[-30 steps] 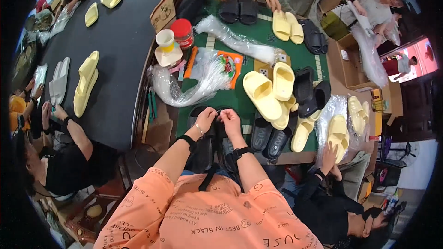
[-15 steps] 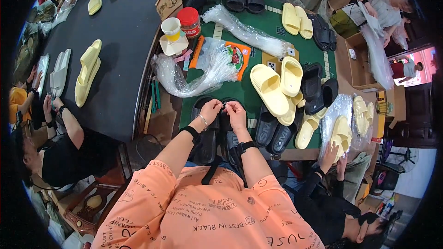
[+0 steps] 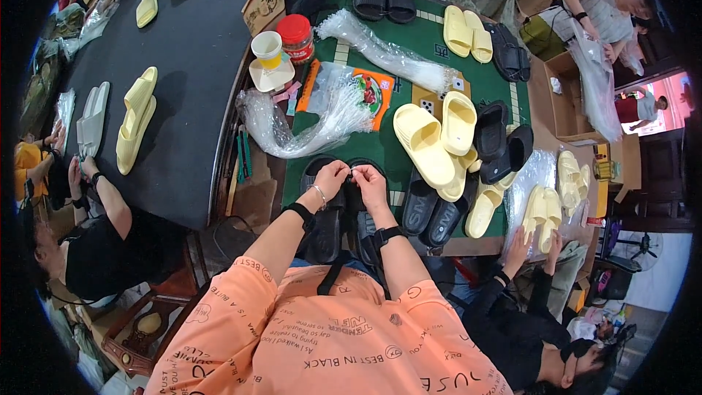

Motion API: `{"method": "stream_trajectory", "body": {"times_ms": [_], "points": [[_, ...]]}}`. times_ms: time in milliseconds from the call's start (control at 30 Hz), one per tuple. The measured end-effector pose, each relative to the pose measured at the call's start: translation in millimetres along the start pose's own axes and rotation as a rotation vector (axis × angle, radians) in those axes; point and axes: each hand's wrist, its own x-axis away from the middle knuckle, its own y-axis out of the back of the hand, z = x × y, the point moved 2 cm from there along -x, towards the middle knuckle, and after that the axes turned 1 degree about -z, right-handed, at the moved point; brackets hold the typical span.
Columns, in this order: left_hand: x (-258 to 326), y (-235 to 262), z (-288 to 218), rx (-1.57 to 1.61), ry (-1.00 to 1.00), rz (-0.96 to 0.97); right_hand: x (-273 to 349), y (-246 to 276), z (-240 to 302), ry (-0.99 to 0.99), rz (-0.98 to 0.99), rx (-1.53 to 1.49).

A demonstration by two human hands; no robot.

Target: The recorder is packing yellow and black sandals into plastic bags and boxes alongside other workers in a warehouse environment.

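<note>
Head view: both hands (image 3: pixel 351 179) pinched together on black slippers (image 3: pixel 333 205) at green table (image 3: pixel 424 36) w/ yellow slippers (image 3: pixel 431 139), crowded workrm

Plastic bags (image 3: pixel 307 121) ahead, yellow slippers (image 3: pixel 431 139) right; green felt (image 3: pixel 380 150) gap btwn.

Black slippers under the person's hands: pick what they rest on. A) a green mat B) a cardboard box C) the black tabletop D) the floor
A: both hands, left and right, meet over the black slippers, which lie on the green mat.
</note>
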Motion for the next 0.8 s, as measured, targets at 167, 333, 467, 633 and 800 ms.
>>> {"method": "stream_trajectory", "body": {"times_ms": [167, 333, 467, 633, 800], "points": [[0.3, -0.1, 3.0, -0.021, -0.018, -0.018, 1.1, -0.1, -0.5, 0.002, -0.006, 0.036], [6.3, 0.9, 0.3, 0.011, -0.029, 0.006, 5.8, 1.5, -4.0, -0.011, 0.012, 0.053], [8.3, 1.0, 1.1, 0.035, 0.022, 0.030, 4.7, 0.0, -6.8, -0.028, 0.013, 0.028], [5.4, 5.2, -4.6, 0.034, 0.056, 0.022, -2.4, 0.6, -6.1, -0.066, 0.058, 0.017], [1.0, -1.5, -25.9, -0.019, -0.062, 0.080, 0.0, 14.7, 13.3, -0.021, 0.073, 0.110]]}}
